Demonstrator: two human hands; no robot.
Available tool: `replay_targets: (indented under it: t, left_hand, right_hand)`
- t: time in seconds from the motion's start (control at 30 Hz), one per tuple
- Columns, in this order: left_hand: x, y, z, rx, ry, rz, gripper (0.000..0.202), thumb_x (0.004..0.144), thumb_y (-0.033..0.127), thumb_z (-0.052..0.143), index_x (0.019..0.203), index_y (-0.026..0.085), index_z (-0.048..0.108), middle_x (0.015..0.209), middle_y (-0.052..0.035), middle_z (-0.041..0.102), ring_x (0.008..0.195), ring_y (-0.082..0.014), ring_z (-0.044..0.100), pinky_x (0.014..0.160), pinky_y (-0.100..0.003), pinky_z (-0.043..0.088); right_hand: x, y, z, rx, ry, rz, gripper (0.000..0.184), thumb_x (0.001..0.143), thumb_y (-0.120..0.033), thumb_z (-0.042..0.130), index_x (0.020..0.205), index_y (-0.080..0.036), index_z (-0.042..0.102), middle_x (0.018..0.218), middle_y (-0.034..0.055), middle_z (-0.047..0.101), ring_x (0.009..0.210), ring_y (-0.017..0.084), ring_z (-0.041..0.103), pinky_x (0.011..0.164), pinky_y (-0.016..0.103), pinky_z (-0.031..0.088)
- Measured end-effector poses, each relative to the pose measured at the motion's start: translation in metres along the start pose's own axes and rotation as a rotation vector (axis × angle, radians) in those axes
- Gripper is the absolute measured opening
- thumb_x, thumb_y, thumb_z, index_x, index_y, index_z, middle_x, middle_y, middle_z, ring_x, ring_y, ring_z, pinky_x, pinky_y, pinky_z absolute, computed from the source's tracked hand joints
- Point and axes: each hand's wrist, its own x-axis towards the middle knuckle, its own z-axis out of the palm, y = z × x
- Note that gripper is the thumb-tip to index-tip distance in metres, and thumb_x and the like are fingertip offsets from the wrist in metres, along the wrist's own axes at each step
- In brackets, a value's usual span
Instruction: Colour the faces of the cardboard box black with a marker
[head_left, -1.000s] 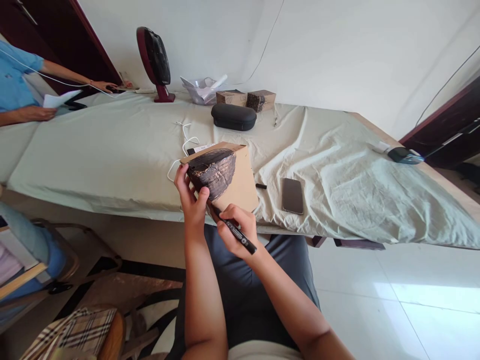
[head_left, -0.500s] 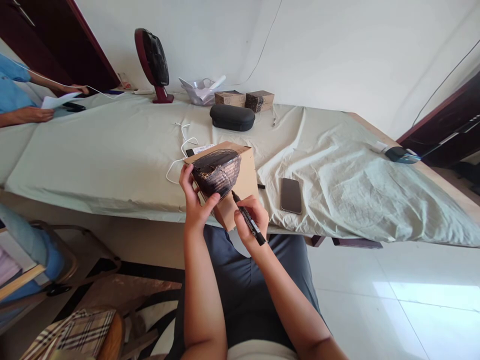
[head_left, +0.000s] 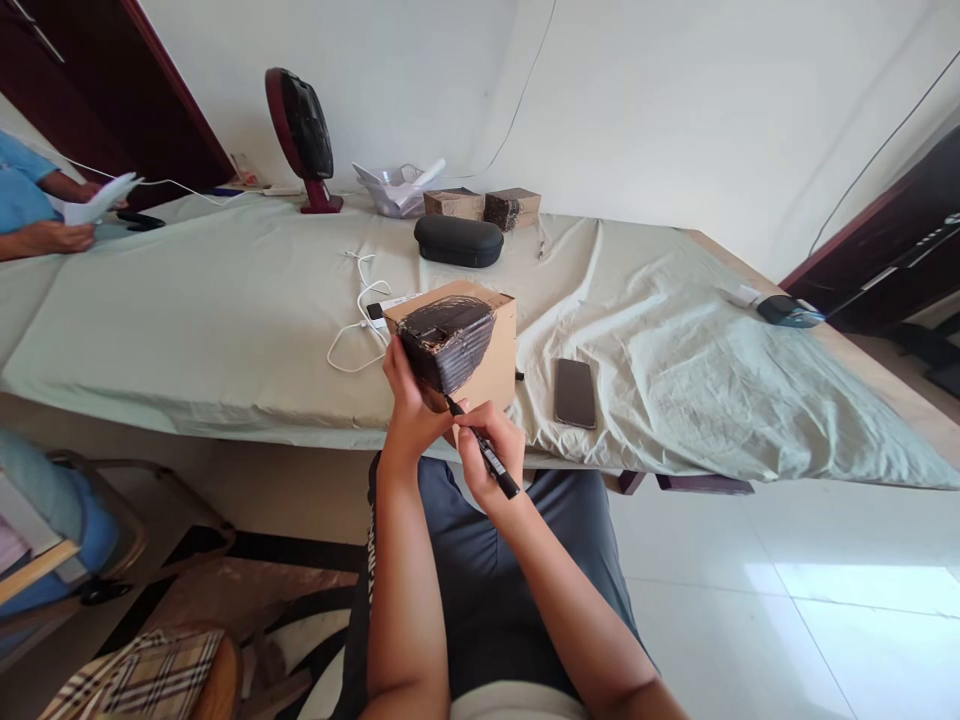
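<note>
A brown cardboard box (head_left: 491,365) is tilted at the table's front edge, one corner of it covered in black ink over its top and side faces. My left hand (head_left: 411,410) grips the box from its left and lower side, thumb along the front. Between the fingers of my right hand (head_left: 493,447) is a black marker pen (head_left: 487,455), its tip touching or very close to the lower end of the inked patch. Under and behind the box lie a white cable (head_left: 360,320) and a small black-and-white item partly hidden by it.
A phone (head_left: 575,393) lies right of the box. Behind stand a black case (head_left: 459,241), two small cardboard boxes (head_left: 513,208), a clear plastic basket (head_left: 401,193) with papers, and a fan (head_left: 301,135). At far left, another person's hands (head_left: 64,236) hold papers.
The box has turned and its inked side shows darker, with fewer brown streaks. My left hand has shifted its grip lower, and the pen has moved left with my right hand.
</note>
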Motion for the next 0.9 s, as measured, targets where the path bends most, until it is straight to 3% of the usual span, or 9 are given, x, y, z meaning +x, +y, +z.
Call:
replay_targets:
  t: [0.23,0.4,0.5,0.7,0.9]
  left_hand:
    - [0.003,0.02,-0.002,0.322,0.068,-0.03,0.146,0.074,0.058,0.092,0.177,0.028,-0.007,0.179,-0.0265,0.01,0.168,-0.0516,0.015,0.132,-0.073,0.022]
    - [0.005,0.037,0.006,0.471,0.036,0.003,0.099,0.097,0.035,0.065,0.178,0.026,0.01,0.179,-0.0246,0.02,0.165,-0.0484,0.028,0.127,-0.072,0.03]
    - [0.009,0.041,0.014,0.528,0.004,0.009,0.082,0.101,0.03,0.052,0.177,0.026,0.021,0.18,-0.0216,0.025,0.163,-0.0457,0.033,0.126,-0.069,0.034]
    - [0.016,0.051,0.017,0.559,-0.039,0.019,0.08,0.102,0.036,0.047,0.176,0.015,0.023,0.18,-0.0244,0.025,0.16,-0.0449,0.036,0.126,-0.067,0.033]
    - [0.019,0.064,0.018,0.579,-0.083,0.052,0.097,0.088,0.039,0.068,0.174,0.019,0.027,0.181,-0.0226,0.024,0.159,-0.049,0.035,0.126,-0.07,0.03]
  right_hand:
    - [0.001,0.002,-0.001,-0.085,-0.05,-0.092,0.014,0.1,-0.019,0.058,0.1,-0.024,0.071,0.088,0.0029,0.068,0.072,0.015,0.067,0.066,0.029,0.054]
    - [0.015,-0.005,-0.002,-0.166,-0.101,-0.111,0.015,0.101,-0.019,0.059,0.108,-0.024,0.072,0.097,0.0054,0.069,0.083,0.017,0.071,0.076,0.031,0.058]
    - [0.029,-0.011,-0.003,-0.181,-0.1,-0.076,0.015,0.102,-0.021,0.058,0.108,-0.024,0.072,0.097,0.0045,0.069,0.082,0.016,0.07,0.076,0.03,0.057]
    - [0.043,-0.013,-0.009,-0.199,-0.026,-0.085,0.014,0.102,-0.022,0.059,0.104,-0.024,0.073,0.093,0.0028,0.071,0.08,0.016,0.07,0.074,0.03,0.057]
    - [0.068,-0.022,-0.028,-0.261,0.129,-0.101,0.013,0.098,-0.021,0.061,0.095,-0.023,0.074,0.083,0.0006,0.07,0.072,0.015,0.065,0.069,0.03,0.054]
